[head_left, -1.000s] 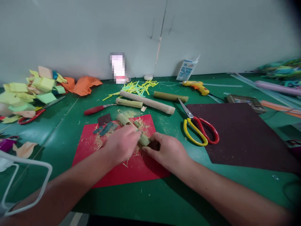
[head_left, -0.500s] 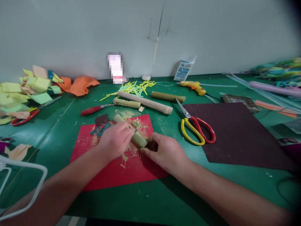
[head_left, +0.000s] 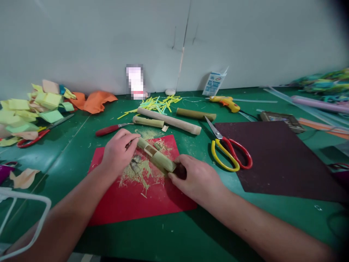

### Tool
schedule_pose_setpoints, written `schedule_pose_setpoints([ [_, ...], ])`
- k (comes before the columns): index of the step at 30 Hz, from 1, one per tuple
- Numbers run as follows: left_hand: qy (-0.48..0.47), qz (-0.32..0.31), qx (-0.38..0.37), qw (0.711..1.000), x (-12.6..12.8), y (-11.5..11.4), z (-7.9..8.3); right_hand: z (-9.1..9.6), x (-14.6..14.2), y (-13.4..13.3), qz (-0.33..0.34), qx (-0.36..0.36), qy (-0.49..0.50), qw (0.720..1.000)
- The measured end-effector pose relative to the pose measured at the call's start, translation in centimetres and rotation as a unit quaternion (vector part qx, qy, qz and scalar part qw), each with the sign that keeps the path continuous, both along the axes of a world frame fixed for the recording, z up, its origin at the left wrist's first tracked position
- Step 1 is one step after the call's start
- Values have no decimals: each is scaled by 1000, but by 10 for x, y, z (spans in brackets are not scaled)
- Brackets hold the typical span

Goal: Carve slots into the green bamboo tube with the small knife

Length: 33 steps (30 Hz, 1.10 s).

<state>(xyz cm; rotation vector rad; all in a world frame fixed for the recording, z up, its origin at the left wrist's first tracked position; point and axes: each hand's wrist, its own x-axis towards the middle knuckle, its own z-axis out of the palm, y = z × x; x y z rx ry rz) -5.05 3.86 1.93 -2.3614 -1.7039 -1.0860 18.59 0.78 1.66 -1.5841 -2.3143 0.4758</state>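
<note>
A short greenish bamboo tube (head_left: pixel 160 160) lies slantwise over a red sheet (head_left: pixel 122 209), with a rectangular opening cut in its upper side. My left hand (head_left: pixel 120 150) has its thumb and fingers closed on the far end of the tube. At the near end, my right hand (head_left: pixel 197 178) pinches the tube between thumb and fingers. Beneath the tube and left of it lie shavings and dust (head_left: pixel 141 173), with dark grey scraps (head_left: pixel 135 163) among them. A red-handled knife (head_left: pixel 107 130) rests beyond my left hand.
Behind the sheet lie a long pale stick (head_left: pixel 174 122) and two more bamboo pieces. Red-and-yellow scissors (head_left: pixel 225 149) lie partly over a dark sheet (head_left: pixel 267 156). Farther back is a yellow glue gun (head_left: pixel 226 103). Folded papers (head_left: pixel 40 105) pile up at left; a white frame (head_left: pixel 40 196) stands near my left arm.
My left hand has moved from the middle of the tube to its far end, uncovering the opening. Dark scraps now show among the shavings. My right hand keeps its hold.
</note>
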Motion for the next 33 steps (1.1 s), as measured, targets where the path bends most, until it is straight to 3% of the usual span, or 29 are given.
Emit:
schedule_pose_setpoints([
  [7,24,11,-42,999,-6,5,-8,3,4,1,9,50,-11,999],
  [17,87,52,-52,993,-6,2,-7,-1,1,2,15,16,10,1000],
  [21,74,63,-14,995,-5,0,-3,-1,2,1,13,26,3,1000],
  [27,83,19,-33,996,-8,6,-6,0,1,0,23,35,-24,999],
  [33,135,-65,-31,988,20,-11,-8,-1,-2,-1,28,32,-21,999],
])
